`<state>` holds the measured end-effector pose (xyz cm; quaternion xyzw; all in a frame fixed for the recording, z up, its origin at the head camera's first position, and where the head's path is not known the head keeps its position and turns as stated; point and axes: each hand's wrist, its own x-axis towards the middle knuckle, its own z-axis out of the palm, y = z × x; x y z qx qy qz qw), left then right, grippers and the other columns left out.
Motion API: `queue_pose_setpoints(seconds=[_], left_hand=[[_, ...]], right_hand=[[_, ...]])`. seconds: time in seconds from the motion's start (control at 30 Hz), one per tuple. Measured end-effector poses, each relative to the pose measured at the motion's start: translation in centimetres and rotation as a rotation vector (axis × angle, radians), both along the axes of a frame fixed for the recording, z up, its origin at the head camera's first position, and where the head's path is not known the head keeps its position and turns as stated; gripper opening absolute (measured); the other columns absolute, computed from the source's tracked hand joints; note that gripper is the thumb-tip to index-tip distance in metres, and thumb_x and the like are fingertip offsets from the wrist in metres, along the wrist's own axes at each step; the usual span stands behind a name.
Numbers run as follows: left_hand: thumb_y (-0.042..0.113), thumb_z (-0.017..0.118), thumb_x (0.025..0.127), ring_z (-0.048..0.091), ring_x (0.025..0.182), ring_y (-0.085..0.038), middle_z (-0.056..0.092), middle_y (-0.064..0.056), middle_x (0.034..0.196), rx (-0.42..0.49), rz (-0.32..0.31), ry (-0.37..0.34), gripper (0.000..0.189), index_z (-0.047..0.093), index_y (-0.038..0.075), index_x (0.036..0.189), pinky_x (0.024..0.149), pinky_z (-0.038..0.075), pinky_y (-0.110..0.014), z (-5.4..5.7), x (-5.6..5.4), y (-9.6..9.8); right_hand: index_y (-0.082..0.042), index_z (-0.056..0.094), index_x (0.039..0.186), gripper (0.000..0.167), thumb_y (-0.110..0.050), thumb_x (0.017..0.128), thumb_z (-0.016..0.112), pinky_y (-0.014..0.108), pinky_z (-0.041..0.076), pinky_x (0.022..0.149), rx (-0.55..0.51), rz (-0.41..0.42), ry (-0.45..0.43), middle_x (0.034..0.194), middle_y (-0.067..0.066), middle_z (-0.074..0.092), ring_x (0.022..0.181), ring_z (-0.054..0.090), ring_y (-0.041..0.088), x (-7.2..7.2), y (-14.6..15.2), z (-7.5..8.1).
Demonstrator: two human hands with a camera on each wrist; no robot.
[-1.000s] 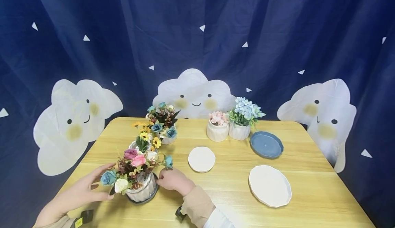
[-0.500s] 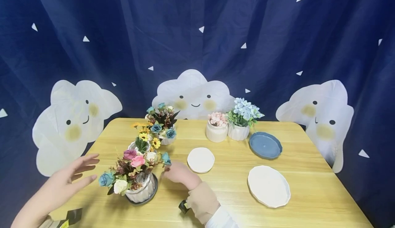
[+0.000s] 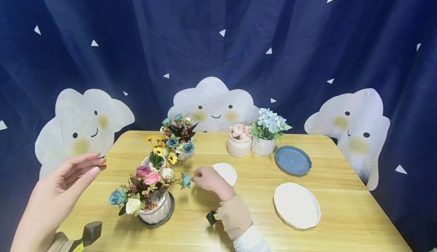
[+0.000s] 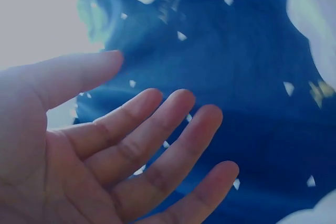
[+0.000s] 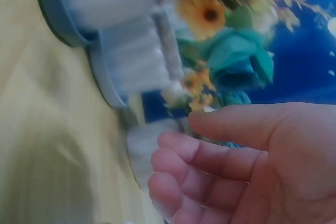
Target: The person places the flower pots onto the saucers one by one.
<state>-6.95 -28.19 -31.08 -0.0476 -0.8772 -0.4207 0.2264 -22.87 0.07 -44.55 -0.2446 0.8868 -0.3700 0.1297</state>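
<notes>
A white ribbed pot with pink, cream and blue roses stands on a dark grey-blue saucer at the front left. Right of it my right hand hovers with fingers loosely bent, holding nothing, the tips close to an outlying blue rose. The right wrist view shows those bare fingers beside the teal rose. My left hand is raised at the left, fingers extended and apart from the pot; only curtain shows beyond it in the left wrist view.
Behind the pot are sunflowers in another white pot and a pot of dark mixed flowers. Pink and light-blue flower pots stand at the back. A small white plate, blue plate and large white plate lie rightward.
Both hands have come away from the rose pot: the left drew back left and up, the right moved right and farther back. The pot on its saucer stays in place.
</notes>
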Motion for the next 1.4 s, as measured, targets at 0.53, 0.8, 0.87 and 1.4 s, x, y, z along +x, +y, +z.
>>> queue_pose_setpoints(seconds=[0.53,0.8,0.87,1.4], left_hand=[[-0.005,0.046,0.096,0.064,0.101,-0.014,0.067,-0.009,0.112,0.39,-0.308,0.165,0.03,0.053,-0.009,0.125,0.086,0.049,-0.018,1.6,-1.4,6.7],[0.005,0.051,0.097,0.064,0.098,-0.013,0.068,-0.006,0.109,0.33,-0.231,0.111,0.027,0.057,-0.001,0.122,0.075,0.053,-0.018,1.4,-3.5,10.2],[0.009,0.053,0.097,0.064,0.098,-0.013,0.068,-0.005,0.109,0.314,-0.204,0.086,0.026,0.059,0.003,0.122,0.077,0.052,-0.017,1.2,-4.1,11.1],[0.035,0.06,0.093,0.064,0.1,-0.018,0.068,-0.006,0.108,0.316,-0.198,-0.093,0.032,0.063,0.013,0.117,0.089,0.051,-0.028,-2.4,-10.2,16.1]], right_hand=[[-0.004,0.063,0.084,0.019,-0.019,0.094,0.057,0.023,0.045,0.052,-0.094,-0.134,-0.082,0.066,0.003,0.06,0.057,0.056,0.014,-2.2,4.7,0.7],[-0.001,0.065,0.086,0.019,-0.017,0.092,0.058,0.023,0.042,0.05,-0.145,-0.198,-0.064,0.064,0.004,0.059,0.054,0.052,0.013,-2.5,6.5,1.4],[-0.002,0.065,0.086,0.019,-0.018,0.093,0.057,0.023,0.041,0.049,-0.151,-0.217,-0.063,0.065,0.004,0.059,0.054,0.052,0.013,-2.7,6.8,1.4],[-0.001,0.063,0.087,0.021,-0.019,0.094,0.055,0.022,0.041,0.05,-0.217,-0.384,-0.151,0.066,0.006,0.057,0.057,0.053,0.017,-3.7,9.4,0.6]])
